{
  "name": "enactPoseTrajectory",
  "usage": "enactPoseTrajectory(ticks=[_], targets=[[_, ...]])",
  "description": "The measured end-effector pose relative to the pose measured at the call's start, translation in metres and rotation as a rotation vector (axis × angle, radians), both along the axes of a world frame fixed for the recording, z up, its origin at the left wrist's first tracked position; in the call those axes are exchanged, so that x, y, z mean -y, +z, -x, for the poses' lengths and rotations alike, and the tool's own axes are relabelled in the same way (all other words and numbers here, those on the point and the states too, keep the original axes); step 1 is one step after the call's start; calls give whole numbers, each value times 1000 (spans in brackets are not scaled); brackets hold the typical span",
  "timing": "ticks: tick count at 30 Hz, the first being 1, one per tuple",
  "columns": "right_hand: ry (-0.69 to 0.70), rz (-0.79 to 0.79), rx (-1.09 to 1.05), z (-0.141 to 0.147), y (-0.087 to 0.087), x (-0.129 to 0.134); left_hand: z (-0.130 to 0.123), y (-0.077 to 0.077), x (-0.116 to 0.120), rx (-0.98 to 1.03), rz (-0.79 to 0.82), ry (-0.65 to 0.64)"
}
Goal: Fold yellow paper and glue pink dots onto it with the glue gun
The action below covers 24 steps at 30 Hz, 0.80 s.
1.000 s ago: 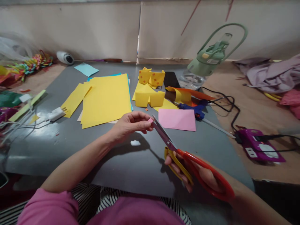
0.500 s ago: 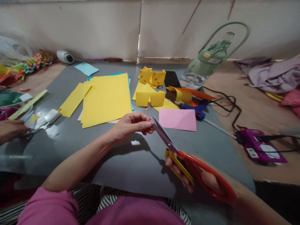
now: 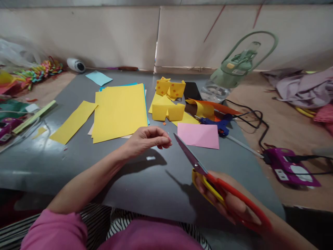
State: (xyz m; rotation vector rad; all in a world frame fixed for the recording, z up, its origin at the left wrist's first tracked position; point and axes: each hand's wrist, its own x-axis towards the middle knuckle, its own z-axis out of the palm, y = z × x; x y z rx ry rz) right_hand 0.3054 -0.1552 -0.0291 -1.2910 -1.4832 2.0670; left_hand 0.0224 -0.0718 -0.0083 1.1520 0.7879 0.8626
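My left hand (image 3: pixel 152 139) hovers over the grey table with thumb and fingertips pinched together. A tiny bit of pink paper (image 3: pixel 170 141) barely shows at the fingertips; most of it is hidden. In my right hand (image 3: pixel 221 194) are scissors (image 3: pixel 194 161) with one red and one yellow handle. Their blades are closed, and the tip points up and left, just right of my left fingertips without touching. Beyond the blades lies a pink paper rectangle (image 3: pixel 199 135). A small white scrap (image 3: pixel 150 158) rests on the table below my left hand.
Yellow sheets (image 3: pixel 119 114) are stacked left of centre, beside a yellow strip (image 3: pixel 74 122). Folded yellow paper pieces (image 3: pixel 168 110) stand at the middle. To the right are a blue glue gun (image 3: pixel 217 123), a green-topped bottle (image 3: pixel 231 71), and a purple power strip (image 3: pixel 288 166) with black cables.
The scissors have moved right, away from my left fingertips, and their blades have closed. At the left, another person's hand and a white object have gone from view; the yellow strip has shifted down-left.
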Motion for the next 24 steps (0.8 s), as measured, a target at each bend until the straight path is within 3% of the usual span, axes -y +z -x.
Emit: enactPoseTrajectory(ticks=[3,5,7,9,12,14,19,24], targets=[[-61,-178,111,1,19,-9,-1,-2,0,-13,21,15],[-79,-424,297,2,28,-20,-2,-3,0,-6,28,51],[-45,-646,523,1,29,-32,-3,-3,0,5,27,83],[20,-758,668,-3,25,-39,-3,-3,-1,3,24,100],[65,-855,695,-5,25,-43,-3,0,0,-28,7,115],[9,-966,680,2,35,-43,-3,1,2,-80,-35,126],[-50,-1216,519,45,56,-58,-5,-4,8,-367,-390,165],[59,-1340,485,72,42,-69,-6,-15,9,-627,-726,138]])
